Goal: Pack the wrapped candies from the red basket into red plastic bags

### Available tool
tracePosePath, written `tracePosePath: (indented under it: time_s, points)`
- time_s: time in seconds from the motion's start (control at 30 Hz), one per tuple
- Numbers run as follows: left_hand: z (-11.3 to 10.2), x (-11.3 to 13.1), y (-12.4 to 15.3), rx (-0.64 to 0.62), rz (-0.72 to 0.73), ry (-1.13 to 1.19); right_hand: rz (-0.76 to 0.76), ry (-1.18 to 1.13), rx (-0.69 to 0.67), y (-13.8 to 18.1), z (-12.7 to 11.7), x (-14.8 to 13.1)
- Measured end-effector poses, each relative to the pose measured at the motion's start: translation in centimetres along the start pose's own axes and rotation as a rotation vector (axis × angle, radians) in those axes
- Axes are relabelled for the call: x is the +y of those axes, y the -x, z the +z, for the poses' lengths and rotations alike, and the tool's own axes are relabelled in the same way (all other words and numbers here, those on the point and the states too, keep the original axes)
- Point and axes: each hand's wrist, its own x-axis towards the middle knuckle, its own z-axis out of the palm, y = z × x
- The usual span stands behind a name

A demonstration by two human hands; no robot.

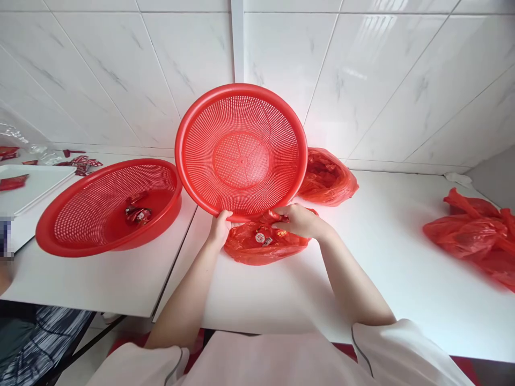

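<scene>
A round red plastic colander (241, 161) is tipped up on its side, its inside facing me and holding nothing. My left hand (220, 229) grips its lower rim, thumb over the edge. Beneath the rim lies a red plastic bag (257, 253) with printed red packets (265, 237) in its mouth. At the bag's right side, my right hand (298, 220) is closed near the colander's rim, with red wrapping showing at its fingertips. Whether that is a packet or the bag's edge, I cannot tell.
Left of me, another red colander (108, 209) contains several packets. A white tray (36, 187) stands farther left, beside another person's arm (5, 276). Red bags (328, 179) sit by the wall and at the far right (470, 230). The tabletops meet at a seam.
</scene>
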Motion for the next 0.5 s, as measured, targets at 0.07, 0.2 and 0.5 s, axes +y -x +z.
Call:
tracePosePath:
  time_s: [0.07, 0.2, 0.5]
  points:
    - [0.0, 0.1, 0.0, 0.005, 0.04, 0.006, -0.022, 0.083, -0.118, 0.5, -0.1, -0.6]
    - [0.1, 0.9, 0.1, 0.036, 0.131, 0.003, -0.046, 0.114, -0.169, 1.3, -0.3, -2.0]
    - [0.0, 8.4, 6.2, 0.15, 0.339, 0.058, -0.203, 0.078, -0.247, -0.8, 4.4, -4.1]
